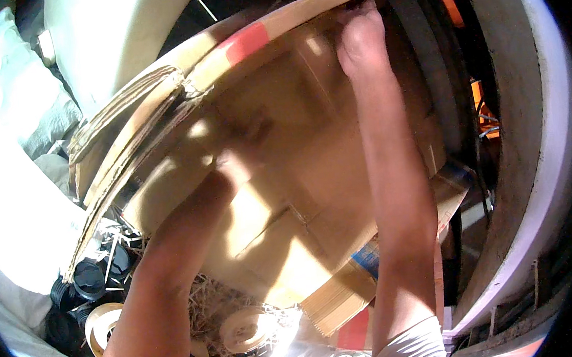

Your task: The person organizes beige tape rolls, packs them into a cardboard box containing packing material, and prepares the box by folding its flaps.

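Your right hand (362,39) is resting on the cardboard (320,175) at one o'clock; your left hand (237,166) is blurring near centre; both grips are remaining unclear; uneven pulling would be risking buckled ten-o'clock flaps (137,91).

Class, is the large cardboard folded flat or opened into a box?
Folded flat, apparently: the cardboard shows several layered edges stacked close together toward the left.

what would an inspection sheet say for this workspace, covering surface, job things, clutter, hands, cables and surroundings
Surface: pale shredded strips, partly covered
Job's things: brown corrugated cardboard, layered at its left edge
Clutter: black ribbed plastic parts, two cream rings
Hands: left hand blurred at the cardboard's face; right hand at its upper edge, grip unclear
Cables: thin wires beside an orange part
Surroundings: white sheeting left, pale curved rim right
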Demonstrator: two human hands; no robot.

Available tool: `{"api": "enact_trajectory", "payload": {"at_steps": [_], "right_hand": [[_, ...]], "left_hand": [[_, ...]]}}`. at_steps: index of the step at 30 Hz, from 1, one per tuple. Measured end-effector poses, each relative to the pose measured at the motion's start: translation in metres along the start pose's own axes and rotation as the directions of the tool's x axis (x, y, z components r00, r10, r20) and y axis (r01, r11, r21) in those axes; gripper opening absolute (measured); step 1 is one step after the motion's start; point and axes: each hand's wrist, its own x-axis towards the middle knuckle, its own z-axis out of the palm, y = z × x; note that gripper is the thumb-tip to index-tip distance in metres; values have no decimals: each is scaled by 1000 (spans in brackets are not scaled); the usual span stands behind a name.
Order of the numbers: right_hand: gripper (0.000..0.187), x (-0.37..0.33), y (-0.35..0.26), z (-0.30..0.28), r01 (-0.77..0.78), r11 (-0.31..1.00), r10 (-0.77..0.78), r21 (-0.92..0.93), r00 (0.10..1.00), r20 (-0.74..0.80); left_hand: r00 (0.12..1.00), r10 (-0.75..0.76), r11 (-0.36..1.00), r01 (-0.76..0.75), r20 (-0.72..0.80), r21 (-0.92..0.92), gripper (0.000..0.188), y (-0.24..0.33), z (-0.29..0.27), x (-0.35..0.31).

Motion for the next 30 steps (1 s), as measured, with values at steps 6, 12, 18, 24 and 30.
{"api": "enact_trajectory", "payload": {"at_steps": [6,12,18,24,30], "right_hand": [[52,-24,-6,9,-37,999,37,6,997,-68],[45,-25,-12,2,-9,984,-32,-179,974,-226],[34,0,-32,4,99,987,-85,-128,990,110],[46,-13,-26,1,-22,996,13,-83,994,-105],[57,-17,-30,9,-66,993,79,-100,987,140]], "left_hand": [[961,-23,963,95,276,-251,59,-13,5,0],[986,-65,904,-8,155,428,72,13,-39,-1],[812,-497,-822,-326,307,-466,78,19,6,-15],[752,-570,-198,265,331,-944,82,11,69,-35],[647,-649,-596,-103,402,-796,75,-7,126,-54]]}}
